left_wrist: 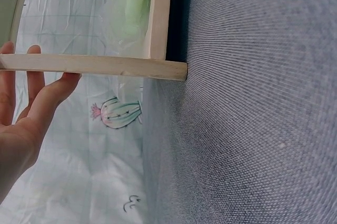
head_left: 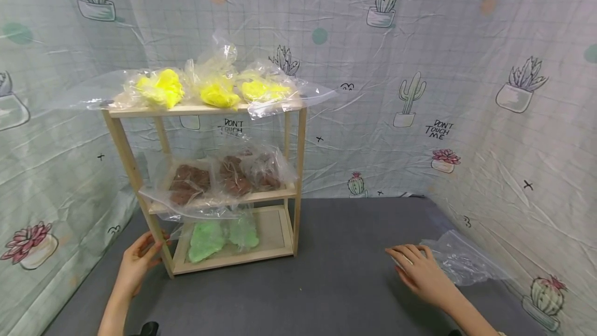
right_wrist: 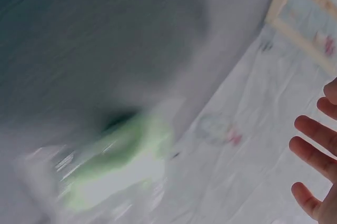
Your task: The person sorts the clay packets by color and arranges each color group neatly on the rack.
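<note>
A small wooden shelf rack (head_left: 300,170) with three levels stands on the left of the table. My left hand (head_left: 137,261) holds its front left post (left_wrist: 121,66) low down, thumb on one side and fingers passing behind. My right hand (head_left: 422,274) hovers over the table at the right, its fingers spread and holding nothing, as the right wrist view shows. Beside it lies a clear plastic bag (head_left: 462,261). In the right wrist view a light green lump (right_wrist: 121,155) shows, blurred, in clear plastic; in the head view no green is visible there.
Bagged yellow lumps (head_left: 219,92) sit on the top shelf, bagged brown lumps (head_left: 188,183) on the middle one, bagged green lumps (head_left: 205,240) on the bottom. Some bags overhang the shelf edges. A cactus-print cloth (head_left: 354,128) hangs behind and at both sides of the grey table (head_left: 345,253).
</note>
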The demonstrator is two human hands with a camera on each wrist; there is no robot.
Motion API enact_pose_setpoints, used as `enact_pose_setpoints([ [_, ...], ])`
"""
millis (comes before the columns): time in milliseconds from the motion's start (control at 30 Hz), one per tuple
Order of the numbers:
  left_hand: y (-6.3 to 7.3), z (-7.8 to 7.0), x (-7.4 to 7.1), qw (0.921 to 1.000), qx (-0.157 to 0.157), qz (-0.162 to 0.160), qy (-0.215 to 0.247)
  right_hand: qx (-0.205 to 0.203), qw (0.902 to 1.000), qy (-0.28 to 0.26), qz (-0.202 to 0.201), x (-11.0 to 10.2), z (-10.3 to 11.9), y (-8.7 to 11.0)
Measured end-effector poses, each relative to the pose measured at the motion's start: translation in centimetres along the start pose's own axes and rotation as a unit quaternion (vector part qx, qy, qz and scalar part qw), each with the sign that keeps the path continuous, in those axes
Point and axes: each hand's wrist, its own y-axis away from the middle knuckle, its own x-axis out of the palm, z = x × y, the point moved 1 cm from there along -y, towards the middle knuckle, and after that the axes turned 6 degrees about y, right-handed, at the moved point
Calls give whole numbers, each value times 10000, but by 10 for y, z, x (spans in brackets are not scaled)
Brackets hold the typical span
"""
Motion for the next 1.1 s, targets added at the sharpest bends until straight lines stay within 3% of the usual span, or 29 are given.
enact_pose_setpoints([
  [167,1,0,-1,10000,40,-2,-36,298,9992,209,181,-6,-23,23],
  [333,2,1,-1,9998,131,51,103,589,9948,522,651,-8,-39,42],
  [600,0,3,-2,10000,19,15,-13,1299,9759,763,1578,-1,-51,66],
  [700,-5,21,-12,9998,-81,122,-155,1518,9663,701,1956,1,-54,73],
  [833,-17,65,-33,9996,-129,196,-130,1664,9570,597,2301,3,-56,77],
  [933,-23,88,-41,9996,-185,-19,-229,1667,9540,600,2419,4,-58,79],
  [1100,-24,92,-41,9973,-225,-168,-678,1626,9514,603,2544,5,-60,82],
])
